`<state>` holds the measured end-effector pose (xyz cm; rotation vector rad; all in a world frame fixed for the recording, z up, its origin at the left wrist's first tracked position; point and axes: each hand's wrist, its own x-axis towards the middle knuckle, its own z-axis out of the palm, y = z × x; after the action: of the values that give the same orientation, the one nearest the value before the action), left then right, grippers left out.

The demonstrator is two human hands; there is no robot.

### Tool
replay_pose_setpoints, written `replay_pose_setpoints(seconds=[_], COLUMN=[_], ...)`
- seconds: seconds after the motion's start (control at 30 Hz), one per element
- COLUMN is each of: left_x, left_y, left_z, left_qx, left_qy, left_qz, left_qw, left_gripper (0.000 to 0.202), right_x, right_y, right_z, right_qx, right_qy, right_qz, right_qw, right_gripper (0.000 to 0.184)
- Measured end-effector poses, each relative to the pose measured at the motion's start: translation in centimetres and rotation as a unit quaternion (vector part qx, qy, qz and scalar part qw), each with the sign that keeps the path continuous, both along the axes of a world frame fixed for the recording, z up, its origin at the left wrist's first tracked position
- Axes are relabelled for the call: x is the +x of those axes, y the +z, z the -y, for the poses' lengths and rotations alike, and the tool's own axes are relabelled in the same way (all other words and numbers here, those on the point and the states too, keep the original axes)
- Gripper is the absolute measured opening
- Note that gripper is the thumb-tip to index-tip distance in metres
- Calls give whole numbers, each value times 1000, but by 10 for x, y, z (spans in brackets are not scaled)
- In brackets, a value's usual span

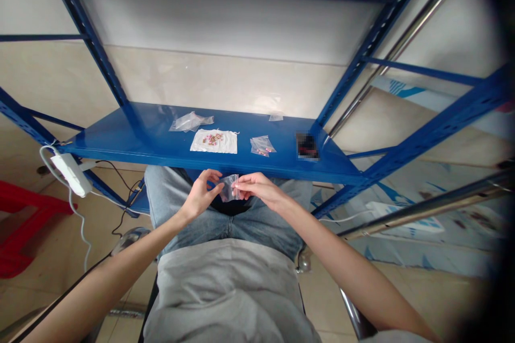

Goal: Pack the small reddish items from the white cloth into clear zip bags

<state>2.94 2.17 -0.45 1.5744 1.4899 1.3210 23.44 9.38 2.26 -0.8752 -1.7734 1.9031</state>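
In front of the shelf's edge, above my lap, I see a small clear zip bag (228, 186). My right hand (257, 187) is closed on its right side, pinching the plastic between thumb and fingers. My left hand (204, 190) is at the bag's left edge, its thumb and fingers curved and apart; whether the thumb tip touches the plastic is hard to tell. On the shelf beyond lies a white drawstring pouch (197, 142) with small colourful pieces (215, 139) on it. Right of it are small clear bags (262, 144) with tiny reddish items inside.
The blue metal shelf (153, 142) carries a crumpled clear bag (191, 121), a small clear bag (276, 117) at the back, and a dark blurred object (307, 146). A white power strip (72, 174) hangs at the left post. A red stool (32, 220) stands left.
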Motion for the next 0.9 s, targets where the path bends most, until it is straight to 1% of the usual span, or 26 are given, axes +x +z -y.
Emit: replay_pose_setpoints(seconds=[0.07,0.1,0.17,0.23,0.33,0.43,0.57,0.73,0.9], left_x=[0,1,4,9,16,18,15,13,14], left_y=[4,6,10,11,10,10,12,14,13], left_z=[1,2,5,8,11,12,12,13,12], left_qx=[51,61,55,33,20,20,16,18,26], left_qy=[28,22,-24,-77,-112,-126,-132,-136,-146], left_qz=[-73,-90,-90,-73,-62,-68,-84,-103,-90], left_qw=[996,994,994,994,992,989,988,985,985], left_gripper=[18,15,14,19,24,25,27,29,30], right_x=[0,0,0,0,-1,-2,-3,-5,-6], right_y=[1,1,-1,-3,-5,-4,0,3,3], right_z=[1,1,1,1,2,4,7,10,11], right_qx=[-13,-18,-23,-26,-27,-28,-24,-23,-7], right_qy=[0,-3,-7,-8,2,19,12,21,24], right_qz=[0,1,4,4,-4,-7,1,-3,6], right_qw=[1000,1000,1000,1000,1000,999,1000,999,1000], right_gripper=[37,38,38,37,38,39,39,39,37])
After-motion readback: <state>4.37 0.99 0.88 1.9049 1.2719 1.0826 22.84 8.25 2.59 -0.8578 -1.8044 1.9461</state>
